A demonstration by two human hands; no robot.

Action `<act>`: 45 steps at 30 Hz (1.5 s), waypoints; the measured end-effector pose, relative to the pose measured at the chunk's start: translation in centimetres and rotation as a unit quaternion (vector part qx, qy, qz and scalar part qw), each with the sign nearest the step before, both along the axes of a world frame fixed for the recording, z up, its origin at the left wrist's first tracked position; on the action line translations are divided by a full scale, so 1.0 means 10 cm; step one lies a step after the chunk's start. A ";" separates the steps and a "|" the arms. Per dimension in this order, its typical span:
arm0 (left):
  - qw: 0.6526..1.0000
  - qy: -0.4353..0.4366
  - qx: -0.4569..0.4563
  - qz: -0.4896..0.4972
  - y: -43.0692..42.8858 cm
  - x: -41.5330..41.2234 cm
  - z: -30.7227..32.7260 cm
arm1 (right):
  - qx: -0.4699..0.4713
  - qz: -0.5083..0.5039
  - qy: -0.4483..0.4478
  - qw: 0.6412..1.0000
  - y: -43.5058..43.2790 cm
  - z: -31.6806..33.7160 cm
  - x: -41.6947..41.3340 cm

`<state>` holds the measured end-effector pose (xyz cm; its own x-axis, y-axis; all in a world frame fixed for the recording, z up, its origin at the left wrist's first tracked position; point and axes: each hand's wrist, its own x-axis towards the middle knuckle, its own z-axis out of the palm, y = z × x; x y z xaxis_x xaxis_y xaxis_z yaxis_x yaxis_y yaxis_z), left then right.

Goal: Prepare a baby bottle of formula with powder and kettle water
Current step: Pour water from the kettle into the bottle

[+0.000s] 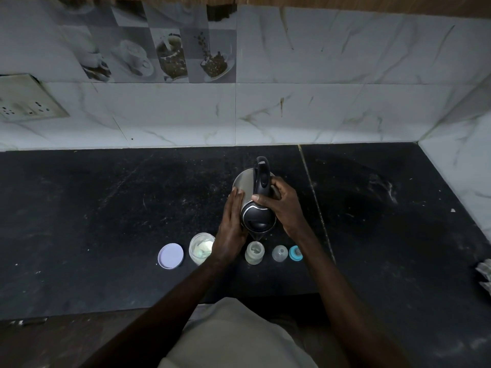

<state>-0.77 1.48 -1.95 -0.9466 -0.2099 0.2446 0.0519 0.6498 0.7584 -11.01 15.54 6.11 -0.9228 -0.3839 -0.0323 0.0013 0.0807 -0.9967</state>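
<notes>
Nearest the camera is the person's pale beige garment (231, 335), below the front edge of the black speckled stone counter (106, 208), with two bare forearms reaching out over it.

Along the front edge stands a row of small things. At the left is one round lilac plastic lid (170, 255), lying flat. Just beside it is one clear open jar of white powder (201, 248), upright. The left hand (232, 224) comes next, its fingers straight and together, pressed flat against the steel side of the kettle.

The one brushed-steel electric kettle with a black lid and handle (256, 200) is lifted off the counter and tipped forward. Its long axis runs from the back wall towards the front edge, base raised towards the wall and spout pointing down at the person. The spout tip sits just above the mouth of the one clear, uncapped baby bottle (254, 252), which stands upright. Whether water is running cannot be made out.

The right hand (283, 205) is wrapped round the black handle, thumb across it.

Right of the bottle sit one clear domed bottle cap (280, 253) and one blue screw ring with its teat (295, 253), side by side, the ring partly behind the right forearm.

At the counter's right edge lies one crumpled whitish scrap (485, 272).
</notes>
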 end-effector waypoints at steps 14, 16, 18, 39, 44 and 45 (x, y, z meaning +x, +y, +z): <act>1.000 0.019 -0.007 -0.010 0.03 -0.01 -0.02 | 0.003 -0.008 0.002 1.000 0.07 -0.02 0.02; 1.000 0.023 -0.005 -0.010 0.03 -0.02 -0.01 | 0.001 -0.006 0.002 1.000 0.07 -0.01 0.02; 1.000 0.026 -0.007 -0.009 0.03 -0.02 -0.01 | -0.002 -0.004 0.005 1.000 0.07 0.00 0.02; 0.999 0.039 -0.005 0.000 0.02 -0.08 0.02 | -0.010 -0.001 0.010 1.000 0.07 0.06 -0.03; 0.999 0.044 -0.010 0.001 0.03 -0.08 0.03 | -0.003 -0.002 0.017 1.000 0.07 0.07 -0.04; 0.999 0.043 -0.009 0.001 0.03 -0.08 0.03 | -0.003 -0.001 0.017 1.000 0.07 0.08 -0.04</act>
<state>-1.61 1.77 -1.65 -0.9211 -0.2069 0.3296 0.1154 0.6636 0.7391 -11.43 16.28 6.88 -0.9243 -0.3816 0.0012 -0.0324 0.0751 -0.9967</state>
